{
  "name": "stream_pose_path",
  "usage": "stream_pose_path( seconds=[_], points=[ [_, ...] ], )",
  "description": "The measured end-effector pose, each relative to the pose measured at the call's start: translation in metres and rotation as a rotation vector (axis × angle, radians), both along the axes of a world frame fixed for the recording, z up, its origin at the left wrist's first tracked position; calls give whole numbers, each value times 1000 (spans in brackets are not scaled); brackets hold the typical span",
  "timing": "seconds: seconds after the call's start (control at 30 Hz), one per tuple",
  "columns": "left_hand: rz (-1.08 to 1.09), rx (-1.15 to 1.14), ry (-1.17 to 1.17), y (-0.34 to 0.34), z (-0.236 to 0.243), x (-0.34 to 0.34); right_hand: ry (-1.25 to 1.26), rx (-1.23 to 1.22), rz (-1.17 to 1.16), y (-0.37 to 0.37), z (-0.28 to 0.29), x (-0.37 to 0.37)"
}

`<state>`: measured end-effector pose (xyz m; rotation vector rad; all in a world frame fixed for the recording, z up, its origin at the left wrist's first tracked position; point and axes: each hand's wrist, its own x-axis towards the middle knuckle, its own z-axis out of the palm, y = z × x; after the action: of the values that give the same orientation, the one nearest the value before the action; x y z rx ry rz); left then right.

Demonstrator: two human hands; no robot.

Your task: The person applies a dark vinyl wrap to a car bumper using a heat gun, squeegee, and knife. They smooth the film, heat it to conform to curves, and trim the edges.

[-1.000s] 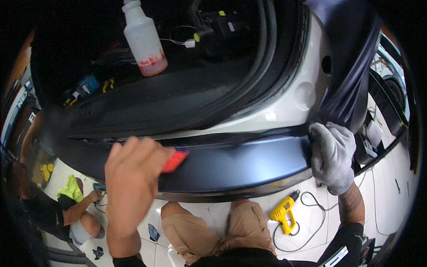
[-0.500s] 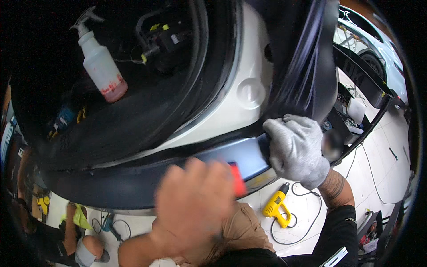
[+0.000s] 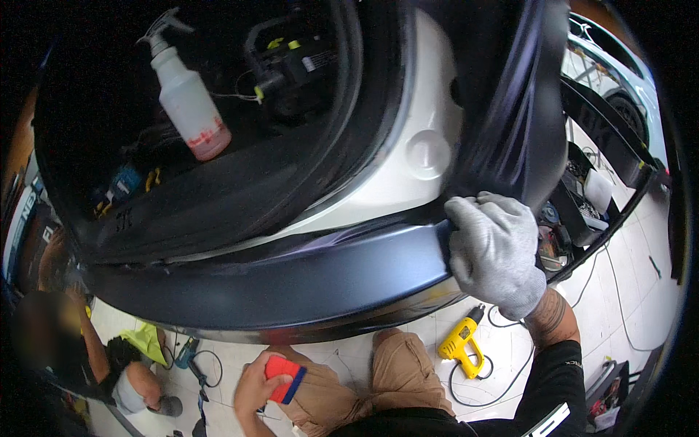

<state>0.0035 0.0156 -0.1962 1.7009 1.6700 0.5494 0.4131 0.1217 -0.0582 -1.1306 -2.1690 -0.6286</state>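
My bare left hand [image 3: 255,384] holds a red squeegee [image 3: 278,370] with a dark blue edge, low in front of my brown shorts and apart from the car. Dark satin film [image 3: 313,288] covers the curved bumper in front of me. My right hand [image 3: 495,251], in a grey glove, is closed at the bumper's right corner, where the film bunches. Its fingertips are partly hidden. Above that hand, loose dark film [image 3: 502,109] hangs in stretched folds beside the white body panel [image 3: 386,160].
A spray bottle [image 3: 191,109] stands in the open trunk. On the tiled floor lie a yellow heat gun [image 3: 460,344] and a teal corded tool [image 3: 188,353]. A co-worker [image 3: 95,349] crouches at left. An open tool bag [image 3: 582,197] and another car [image 3: 652,95] are at right.
My left hand and the squeegee have dropped from the bumper's front toward my lap. My right hand stays at the corner. The view has shifted slightly.
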Motion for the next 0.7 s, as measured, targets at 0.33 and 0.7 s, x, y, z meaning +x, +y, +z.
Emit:
stream_pose_path(
  seconds=[0.33, 0.7],
  points=[
    [130, 19, 82, -7, -78, -26, 19, 95, -234, -17, -7, -11],
    [-700, 1214, 566, 88, 157, 211, 58, -88, -64, -11, 4, 0]
  ],
)
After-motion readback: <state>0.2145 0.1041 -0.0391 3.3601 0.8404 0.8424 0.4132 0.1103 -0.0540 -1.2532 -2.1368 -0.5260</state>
